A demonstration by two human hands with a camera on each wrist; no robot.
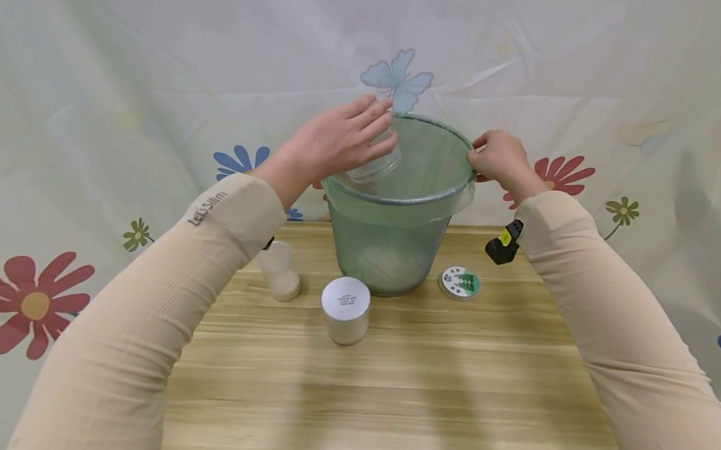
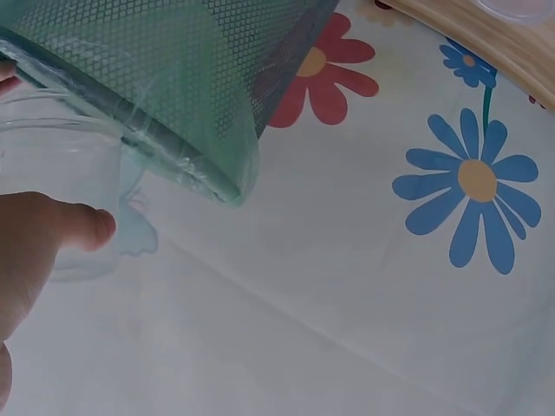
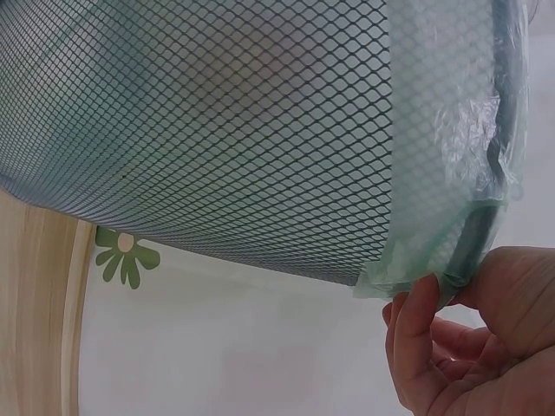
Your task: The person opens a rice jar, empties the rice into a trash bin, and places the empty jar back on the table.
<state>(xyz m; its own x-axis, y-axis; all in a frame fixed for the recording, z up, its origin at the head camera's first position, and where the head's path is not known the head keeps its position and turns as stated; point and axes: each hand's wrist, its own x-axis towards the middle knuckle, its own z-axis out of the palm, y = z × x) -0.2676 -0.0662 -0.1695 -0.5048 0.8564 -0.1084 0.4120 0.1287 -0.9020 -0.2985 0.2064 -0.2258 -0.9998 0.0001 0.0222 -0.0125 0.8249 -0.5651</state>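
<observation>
A mesh waste bin [image 1: 389, 259] lined with a thin green plastic bag [image 1: 367, 211] stands at the back of the wooden table. Over the left side of its mouth, my left hand [image 1: 348, 135] grips a clear plastic jar [image 1: 376, 169], tipped with its open mouth towards the bin. The left wrist view shows the thumb against the jar's wall [image 2: 65, 165], which looks clear there. On the opposite side, my right hand [image 1: 501, 157] pinches the bin's rim and the bag folded over it; the right wrist view shows thumb and fingers [image 3: 416, 334] at that edge.
In front of the bin stands a short jar with a white printed top [image 1: 346, 300]. To its left is a clear container with pale contents [image 1: 284, 280]. A round green-and-white lid [image 1: 460, 283] lies right of the bin. A flowered curtain [image 1: 162, 112] hangs behind.
</observation>
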